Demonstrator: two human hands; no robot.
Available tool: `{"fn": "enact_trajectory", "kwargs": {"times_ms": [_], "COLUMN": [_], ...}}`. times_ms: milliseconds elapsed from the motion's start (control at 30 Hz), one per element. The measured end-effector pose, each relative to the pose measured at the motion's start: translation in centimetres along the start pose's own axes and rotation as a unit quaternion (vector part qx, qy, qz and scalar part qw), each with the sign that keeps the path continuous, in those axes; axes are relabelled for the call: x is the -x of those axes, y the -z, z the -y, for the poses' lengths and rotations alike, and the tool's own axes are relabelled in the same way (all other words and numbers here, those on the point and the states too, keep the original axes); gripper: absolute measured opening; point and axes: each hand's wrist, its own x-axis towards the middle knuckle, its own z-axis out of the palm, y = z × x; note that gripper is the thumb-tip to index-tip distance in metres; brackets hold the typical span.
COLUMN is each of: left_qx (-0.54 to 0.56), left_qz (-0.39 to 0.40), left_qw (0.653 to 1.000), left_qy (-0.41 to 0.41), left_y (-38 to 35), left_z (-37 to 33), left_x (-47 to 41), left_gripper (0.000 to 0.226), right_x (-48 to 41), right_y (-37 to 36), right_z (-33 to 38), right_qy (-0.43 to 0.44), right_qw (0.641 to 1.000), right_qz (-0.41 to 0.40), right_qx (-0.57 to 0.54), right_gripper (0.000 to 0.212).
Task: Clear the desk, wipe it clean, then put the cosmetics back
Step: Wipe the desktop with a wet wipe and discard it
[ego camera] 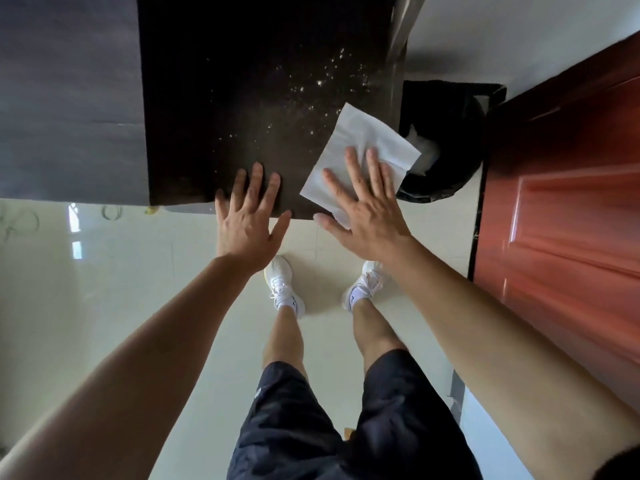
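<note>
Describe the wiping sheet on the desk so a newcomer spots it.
Find the dark brown desk top. At its near right corner, beside the black waste bin, the right hand presses a white rectangular paper sheet. It alone is flat and smooth; the white wad in the bin is crumpled.

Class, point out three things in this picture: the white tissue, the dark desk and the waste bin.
white tissue [353,143]: head view, its flat upper half.
dark desk [225,109]: head view, bare part of the top.
waste bin [464,157]: head view, black inner wall.
</note>
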Motion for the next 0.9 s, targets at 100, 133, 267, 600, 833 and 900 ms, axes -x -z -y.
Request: {"fn": "enact_trajectory", "kwargs": {"times_ms": [100, 133, 267, 600, 833, 900], "left_qx": [0.004, 0.007, 0.016, 0.026, 0.032, 0.029], "left_qz": [-0.005, -0.006, -0.020, -0.031, -0.033, -0.031], "left_qw": [1.000, 1.000, 1.000, 0.999, 0.999, 0.999], "left_qy": [-0.002, -0.002, -0.002, -0.015, -0.024, -0.023], "left_y": [-0.2, -0.3, -0.5, -0.7, -1.3, -1.4], "left_z": [0.2, 0.2, 0.2, 0.6, 1.0, 1.1], "left_x": [-0.2, -0.1, -0.1, -0.1, -0.1, -0.1], "left_gripper": [0.066, 0.066, 0.066, 0.066, 0.065, 0.065], "right_x": [-2.6, -4.1, -11.2, -6.2, -7.4, -11.7], "right_y": [1.5, 2.1, 5.0, 3.6, 4.6, 5.9], "right_z": [-0.4, -0.5, -0.5, 0.0, 1.0, 1.4], "right_qy": [0.005, 0.009, 0.013, -0.026, -0.047, -0.042], "right_qw": [1.000, 0.999, 0.999, 0.999, 0.997, 0.998], "right_qz": [0.016, 0.020, 0.021, 0.030, 0.053, 0.043], "right_qx": [0.018, 0.027, 0.042, 0.003, 0.009, 0.002], "right_gripper": [0.064, 0.063, 0.064, 0.075, 0.074, 0.069]}}
